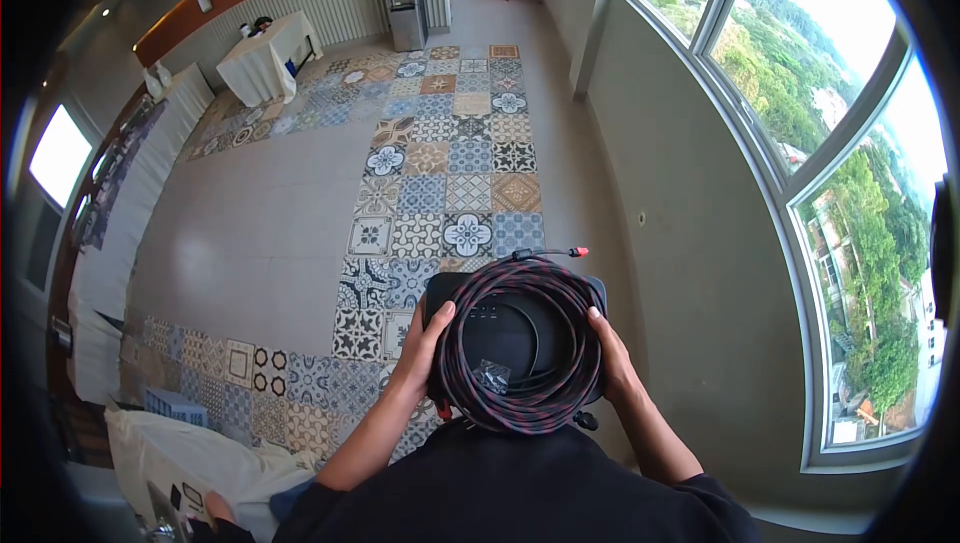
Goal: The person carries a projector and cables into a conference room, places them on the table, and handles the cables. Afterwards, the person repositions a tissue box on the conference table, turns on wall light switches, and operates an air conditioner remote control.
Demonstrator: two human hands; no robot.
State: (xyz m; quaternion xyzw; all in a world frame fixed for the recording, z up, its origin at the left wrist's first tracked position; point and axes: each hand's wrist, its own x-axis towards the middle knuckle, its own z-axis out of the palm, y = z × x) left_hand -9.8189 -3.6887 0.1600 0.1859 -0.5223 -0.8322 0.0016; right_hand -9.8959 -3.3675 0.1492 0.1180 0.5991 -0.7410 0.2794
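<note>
In front of my chest, both hands carry a flat black case [500, 338] with rounded corners. A large coil of dark cable with a reddish pattern [520, 417] lies on top of it. One red-tipped plug [579, 252] sticks out at the coil's far side. Inside the ring rest a thin black cord and a small clear plastic bag [492, 376]; the bag's contents are too small to tell. My left hand [424, 345] grips the left side, thumb against the coil. On the opposite side my right hand [613, 348] holds on, thumb up. The fingers underneath are hidden.
Patterned and plain tiles cover the floor [270, 213]. Windows line the right wall [680, 273]. A white-clothed table [262, 65] and water dispenser [404, 8] stand far off. Lower left are a clothed table [160, 453], a blue crate [175, 407] and another person's hand [216, 506].
</note>
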